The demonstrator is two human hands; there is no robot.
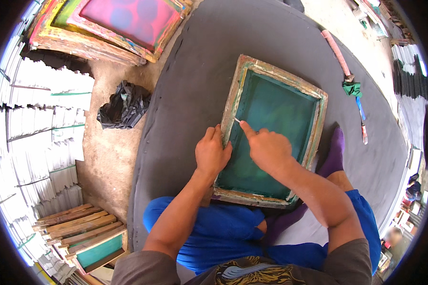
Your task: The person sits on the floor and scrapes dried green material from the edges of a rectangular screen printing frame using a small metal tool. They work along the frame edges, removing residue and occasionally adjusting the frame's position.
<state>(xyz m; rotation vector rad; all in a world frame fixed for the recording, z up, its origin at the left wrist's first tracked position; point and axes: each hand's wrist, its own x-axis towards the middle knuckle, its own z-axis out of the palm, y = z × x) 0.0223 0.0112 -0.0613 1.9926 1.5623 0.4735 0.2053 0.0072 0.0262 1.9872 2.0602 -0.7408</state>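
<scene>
A screen-printing frame (323,105) with worn, paint-stained wooden rails lies tilted on the dark grey padded surface in front of me. Its stretched mesh (283,111) is dark green. My left hand (211,152) is closed round the left rail, thumb on the inner side. Over the mesh, my right hand (268,147) is closed with its index finger stretched toward the left inner edge. From under that fingertip a short, thin, pale tool (237,119) sticks out and meets the edge where mesh joins wood. The rest of the tool is hidden by my hand.
A pink-handled tool (336,53) with green cloth and a thin brush (364,134) lie at the right. A black plastic bag (123,105) sits on the floor at the left. Paint-covered frames (100,57), paper stacks (45,137) and wooden frames (81,228) stand farther left.
</scene>
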